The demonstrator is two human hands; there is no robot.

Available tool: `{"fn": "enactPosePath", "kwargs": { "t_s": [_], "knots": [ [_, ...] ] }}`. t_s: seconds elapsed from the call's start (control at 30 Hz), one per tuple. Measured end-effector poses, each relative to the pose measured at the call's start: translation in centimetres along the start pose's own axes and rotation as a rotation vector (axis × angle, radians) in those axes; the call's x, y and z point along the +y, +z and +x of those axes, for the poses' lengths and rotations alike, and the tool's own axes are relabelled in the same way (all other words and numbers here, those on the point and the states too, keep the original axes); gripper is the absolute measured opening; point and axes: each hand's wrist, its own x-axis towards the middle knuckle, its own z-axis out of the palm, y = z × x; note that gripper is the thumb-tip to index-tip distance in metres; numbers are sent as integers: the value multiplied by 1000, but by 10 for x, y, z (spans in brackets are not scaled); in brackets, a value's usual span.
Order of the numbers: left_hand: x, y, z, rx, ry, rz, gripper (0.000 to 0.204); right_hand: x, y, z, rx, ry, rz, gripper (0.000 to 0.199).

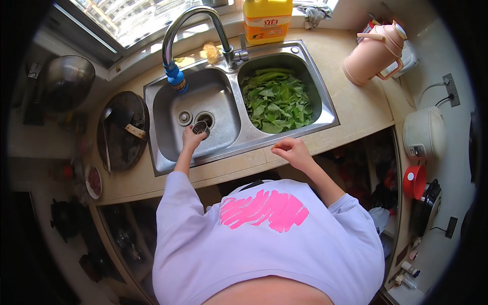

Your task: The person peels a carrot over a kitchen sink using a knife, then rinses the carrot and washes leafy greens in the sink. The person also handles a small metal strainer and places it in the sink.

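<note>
My left hand (191, 138) reaches into the left basin (175, 104) of the steel double sink. Its fingers are closed on a sink strainer basket (201, 128), held tilted beside the open drain hole (207, 118). A small round metal drain piece (184, 118) lies to the left of that hole. My right hand (293, 151) hovers by the counter's front edge, thumb and fingers pinched together; what they hold, if anything, I cannot make out. Leafy greens (279, 104) fill the right basin, with long green peppers (269, 75) at its far side.
A curved faucet (201, 11) with a blue nozzle (175, 76) hangs over the left basin. Left of the sink, a cleaver (122, 121) rests on a round chopping board (127, 147). A yellow jug (267, 23) stands behind; a pink thermos (371, 53) stands right.
</note>
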Motion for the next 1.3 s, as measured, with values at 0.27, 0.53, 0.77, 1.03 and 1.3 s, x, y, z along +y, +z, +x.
{"fn": "enactPosePath", "kwargs": {
  "t_s": [0.27, 0.53, 0.77, 1.03, 1.3],
  "knots": [
    [-4, 47, 60, -23, -337, 10, 96, 35, -25, -53, 306, 214, 80, 13],
    [-42, 89, 108, -51, -286, 54, 91, 57, -29, -100, 386, 335, 108, 9],
    [-50, 81, 102, -86, -182, -179, 63, 119, -58, -113, 463, 384, 157, 9],
    [-21, 32, 54, -289, -146, -247, 49, 217, -126, -120, 708, 659, 329, 12],
    [3, 13, -12, -291, -185, -299, 48, 293, -248, -109, 1082, 875, 79, 20]
  ]
}}
